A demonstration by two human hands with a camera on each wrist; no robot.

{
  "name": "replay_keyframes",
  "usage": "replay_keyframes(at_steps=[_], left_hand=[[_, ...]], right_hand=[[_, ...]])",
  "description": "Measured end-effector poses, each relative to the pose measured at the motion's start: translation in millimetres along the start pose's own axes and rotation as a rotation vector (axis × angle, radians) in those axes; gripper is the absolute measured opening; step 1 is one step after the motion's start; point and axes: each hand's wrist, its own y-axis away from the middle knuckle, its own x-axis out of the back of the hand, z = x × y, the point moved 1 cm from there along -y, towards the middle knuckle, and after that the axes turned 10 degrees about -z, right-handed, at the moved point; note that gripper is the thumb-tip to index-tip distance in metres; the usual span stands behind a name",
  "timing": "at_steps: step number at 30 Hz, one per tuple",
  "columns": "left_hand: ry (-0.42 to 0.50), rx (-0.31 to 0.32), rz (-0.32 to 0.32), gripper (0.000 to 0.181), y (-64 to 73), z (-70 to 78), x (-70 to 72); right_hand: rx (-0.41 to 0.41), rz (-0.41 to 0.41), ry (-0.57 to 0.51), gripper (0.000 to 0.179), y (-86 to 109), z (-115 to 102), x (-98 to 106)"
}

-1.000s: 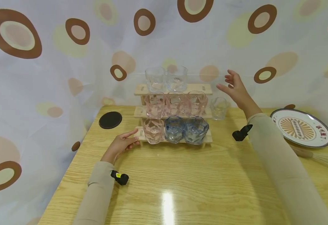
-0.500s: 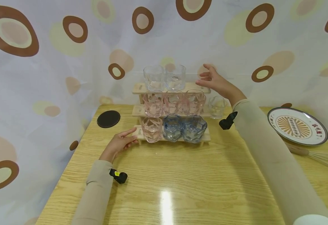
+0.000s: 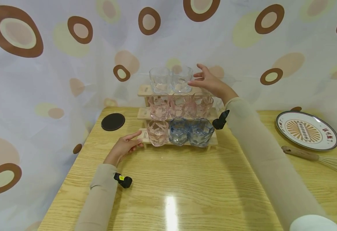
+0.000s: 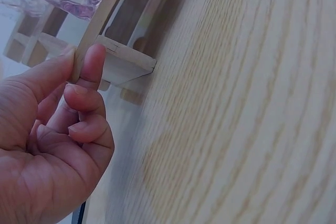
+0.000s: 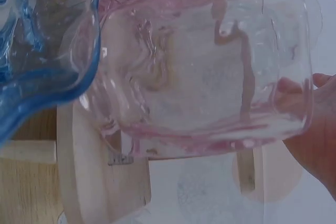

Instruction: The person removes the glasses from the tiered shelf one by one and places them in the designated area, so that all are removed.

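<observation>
A three-tier wooden rack (image 3: 144, 91) holds faceted glasses. Two clear glasses, the left one (image 3: 159, 81) and the right one (image 3: 181, 81), stand on the top tier. Three pink glasses (image 3: 180, 107) fill the middle tier. Below are one pink glass (image 3: 158, 134) and two blue glasses (image 3: 200, 133). My left hand (image 3: 122, 149) pinches the bottom tier's left end between thumb and finger, seen close in the left wrist view. My right hand (image 3: 211, 85), fingers spread, is beside the right clear glass; whether it touches cannot be told. The right wrist view shows a pink glass (image 5: 199, 77) before that hand.
Another clear glass (image 3: 219, 104) stands right of the rack, mostly hidden behind my right wrist. A black round coaster (image 3: 113, 122) lies to the left. On the right are a patterned plate (image 3: 307, 131) and a whisk (image 3: 304, 154). A patterned cloth hangs behind the table.
My right hand has moved left from beyond the rack's right side to the right clear glass on the top tier. The left hand keeps its pinch on the rack.
</observation>
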Motion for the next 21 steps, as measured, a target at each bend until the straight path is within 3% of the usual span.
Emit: replay_keyframes(at_steps=[12,21], left_hand=[[0.011,0.001,0.008,0.049,-0.1,0.2,-0.6],[0.000,0.002,0.005,0.048,-0.1,0.9,-2.0]], right_hand=[[-0.033,0.004,-0.010,0.104,-14.9,-7,-13],[0.009,0.006,-0.073,0.101,-23.6,-11,-18]])
